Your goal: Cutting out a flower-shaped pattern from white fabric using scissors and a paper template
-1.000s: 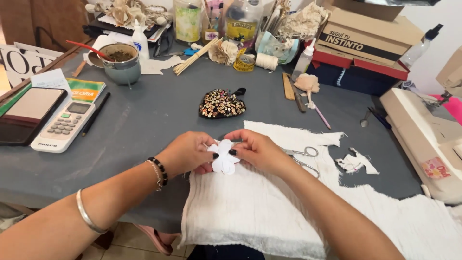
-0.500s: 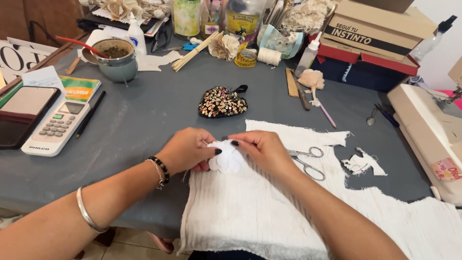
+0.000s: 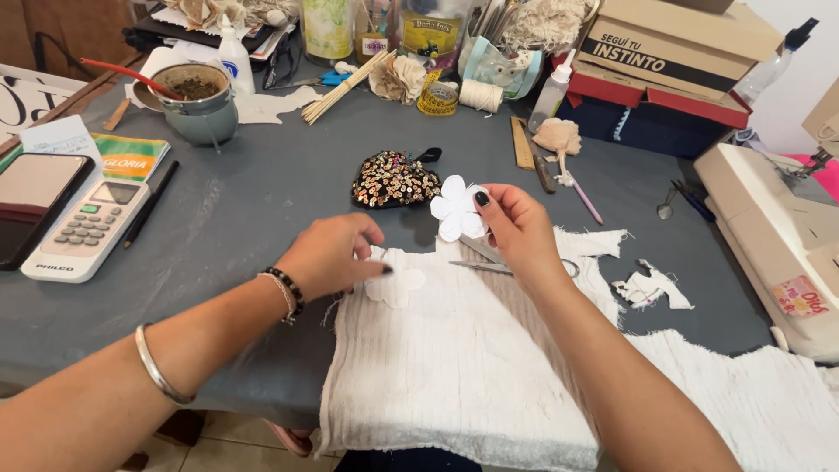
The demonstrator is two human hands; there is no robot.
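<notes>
Head view, lower centre: white ribbed cloth (image 3: 454, 367) hangs over the near edge of the grey table (image 3: 245, 227). On its top edge the left hand (image 3: 336, 258), fingers curled, presses a cloth flower piece (image 3: 398, 284). Right of centre, the right hand (image 3: 520, 232) pinches a white flower cutout (image 3: 457, 208) between thumb and fingers, lifted above scissors (image 3: 498, 267). Just beyond lies a sequined pouch (image 3: 395, 179); a calculator (image 3: 83, 232) sits far left.

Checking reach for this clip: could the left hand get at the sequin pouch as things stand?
Probably yes. The left hand rests on the white cloth, and only bare table lies between it and the pouch.
</notes>
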